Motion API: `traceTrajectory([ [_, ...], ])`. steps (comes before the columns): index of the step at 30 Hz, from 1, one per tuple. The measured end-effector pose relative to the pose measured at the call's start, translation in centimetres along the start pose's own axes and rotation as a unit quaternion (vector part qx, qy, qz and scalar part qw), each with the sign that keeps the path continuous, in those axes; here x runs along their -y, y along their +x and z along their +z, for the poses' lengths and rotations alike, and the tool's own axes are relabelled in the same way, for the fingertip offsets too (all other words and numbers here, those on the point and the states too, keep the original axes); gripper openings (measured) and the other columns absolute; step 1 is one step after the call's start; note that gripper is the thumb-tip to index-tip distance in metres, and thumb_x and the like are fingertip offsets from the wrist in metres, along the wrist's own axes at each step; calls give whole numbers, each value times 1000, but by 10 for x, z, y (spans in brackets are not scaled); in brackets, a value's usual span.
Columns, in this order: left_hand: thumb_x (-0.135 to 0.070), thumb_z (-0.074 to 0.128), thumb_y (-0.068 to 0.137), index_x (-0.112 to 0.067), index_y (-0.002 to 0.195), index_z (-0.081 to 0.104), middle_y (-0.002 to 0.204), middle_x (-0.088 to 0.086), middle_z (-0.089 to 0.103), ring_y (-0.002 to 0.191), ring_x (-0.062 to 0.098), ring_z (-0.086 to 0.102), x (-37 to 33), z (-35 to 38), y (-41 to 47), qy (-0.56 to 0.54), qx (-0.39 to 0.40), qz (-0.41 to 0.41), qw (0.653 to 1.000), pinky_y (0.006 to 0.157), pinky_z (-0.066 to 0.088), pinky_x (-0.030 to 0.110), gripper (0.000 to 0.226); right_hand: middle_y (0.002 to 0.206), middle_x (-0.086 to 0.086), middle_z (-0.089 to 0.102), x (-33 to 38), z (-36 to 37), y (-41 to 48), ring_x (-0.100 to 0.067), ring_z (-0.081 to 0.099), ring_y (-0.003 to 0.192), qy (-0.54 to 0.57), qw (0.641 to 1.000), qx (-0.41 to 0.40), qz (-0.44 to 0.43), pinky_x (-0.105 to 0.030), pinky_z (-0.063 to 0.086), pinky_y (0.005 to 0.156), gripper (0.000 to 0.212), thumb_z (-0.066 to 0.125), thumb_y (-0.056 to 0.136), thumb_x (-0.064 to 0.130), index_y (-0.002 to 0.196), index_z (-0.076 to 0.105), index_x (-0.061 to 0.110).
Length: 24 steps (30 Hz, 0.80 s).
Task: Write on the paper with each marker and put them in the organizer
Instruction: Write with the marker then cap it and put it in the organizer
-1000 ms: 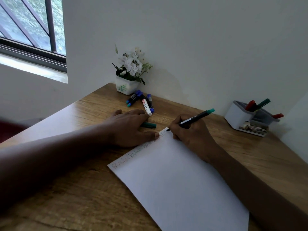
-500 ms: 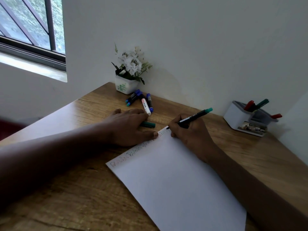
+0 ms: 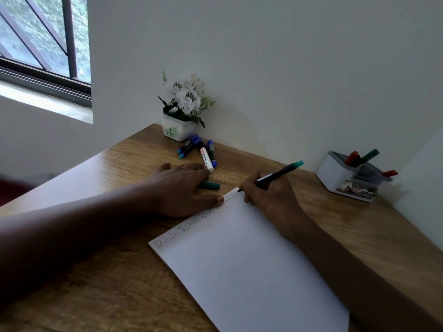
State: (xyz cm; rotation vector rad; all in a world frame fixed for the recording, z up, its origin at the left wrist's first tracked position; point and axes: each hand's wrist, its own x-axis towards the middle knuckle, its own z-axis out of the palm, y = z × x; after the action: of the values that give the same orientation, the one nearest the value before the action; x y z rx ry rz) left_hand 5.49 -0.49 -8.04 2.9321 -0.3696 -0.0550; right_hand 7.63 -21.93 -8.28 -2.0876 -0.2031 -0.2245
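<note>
Two hands work at a wooden table (image 3: pixel 96 295). The right hand (image 3: pixel 268 195) grips a black marker (image 3: pixel 279 173), fingers curled round the barrel. The marker's tip touches the far corner of the paper (image 3: pixel 251 271), and its teal rear end points toward 2 o'clock. The paper lies flat on the table, turned at an angle. A line of coloured writing (image 3: pixel 199 221) runs along its far edge; the words are too small to read.

The left hand (image 3: pixel 179 190) lies flat on the table at 10 o'clock from the paper's centre, fingers extended and gripping nothing. Its thumb touches the written edge of the paper. A dark green piece (image 3: pixel 211 185) protrudes from beneath its fingers; whether it is a cap or a whole marker cannot be told.

Four loose markers (image 3: pixel 199 152) lie bunched together at 12 o'clock from the left hand, one of them with a white barrel (image 3: pixel 206 159). They sit just beside a white flower pot (image 3: pixel 178 130) against the wall.

The organizer (image 3: pixel 335 176) stands at 3 o'clock from the right hand, well apart from the paper. A red marker (image 3: pixel 351 158) and a green marker (image 3: pixel 370 155) lean in its tall compartment. A second red marker (image 3: pixel 389 173) protrudes at its right side.

A window (image 3: pixel 36 44) occupies the upper left.
</note>
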Motion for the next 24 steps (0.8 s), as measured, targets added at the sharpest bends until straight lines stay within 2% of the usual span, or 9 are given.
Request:
traceTrajectory([
  [2, -80, 32, 88, -31, 159, 19, 167, -4, 15, 152, 15, 19, 0, -1, 0, 2, 0, -1, 1000, 123, 11, 53, 87, 59, 4, 69, 2, 1, 0, 0, 61, 52, -6, 1000, 2, -3, -14, 47, 50, 24, 65, 91, 24, 69, 68, 14],
  [5, -80, 31, 89, -31, 159, 18, 168, -4, 15, 152, 16, 18, 0, 0, 0, 3, 4, -3, 1000, 123, 11, 53, 87, 52, 6, 65, 2, 1, 1, 0, 55, 45, -10, 1000, -10, -11, -14, 42, 45, 28, 65, 89, 23, 63, 66, 14],
  [8, -80, 32, 88, -30, 158, 20, 167, -5, 16, 152, 16, 19, 1, 0, 2, 1, 2, -2, 1000, 122, 11, 54, 87, 61, 3, 70, 1, 0, 1, -1, 61, 54, 1, 1000, 11, -11, -19, 49, 56, 26, 65, 90, 23, 67, 68, 13],
  [13, -81, 31, 87, -32, 158, 18, 167, -5, 15, 152, 16, 18, 3, 2, 3, -3, -1, 1, 1000, 123, 11, 54, 87, 58, 3, 68, 0, 2, 3, 1, 58, 48, -14, 1000, -26, -6, -13, 41, 45, 18, 69, 86, 22, 71, 69, 13],
  [17, -80, 33, 88, -32, 158, 19, 167, -5, 16, 152, 16, 18, 3, 2, 2, -8, -6, -1, 1000, 123, 11, 54, 86, 68, 3, 74, -1, 3, 1, 0, 67, 60, 20, 1000, -4, 8, -14, 47, 54, 15, 69, 89, 22, 76, 72, 14],
  [20, -74, 40, 91, -32, 155, 31, 163, -5, 29, 147, 16, 30, 1, -1, -1, -37, -34, 0, 999, 121, 23, 51, 77, 71, 3, 75, 0, -1, 2, 1, 63, 56, 109, 993, -20, 44, -19, 47, 56, 9, 73, 87, 21, 79, 75, 16],
  [22, -64, 48, 94, -32, 148, 43, 153, -3, 46, 137, 16, 44, 3, -4, -4, -89, -80, 5, 993, 111, 38, 42, 63, 80, -3, 78, 0, -8, 3, -7, 65, 63, 190, 979, -32, 62, -24, 50, 61, 5, 74, 89, 20, 87, 77, 16],
  [24, -52, 56, 96, -32, 140, 54, 140, -4, 58, 126, 14, 53, 6, -8, -8, -124, -115, 15, 986, 100, 45, 34, 48, 82, -3, 78, 1, -15, -1, -9, 65, 66, 231, 972, -8, 36, -20, 49, 56, 8, 70, 93, 18, 88, 76, 17],
])
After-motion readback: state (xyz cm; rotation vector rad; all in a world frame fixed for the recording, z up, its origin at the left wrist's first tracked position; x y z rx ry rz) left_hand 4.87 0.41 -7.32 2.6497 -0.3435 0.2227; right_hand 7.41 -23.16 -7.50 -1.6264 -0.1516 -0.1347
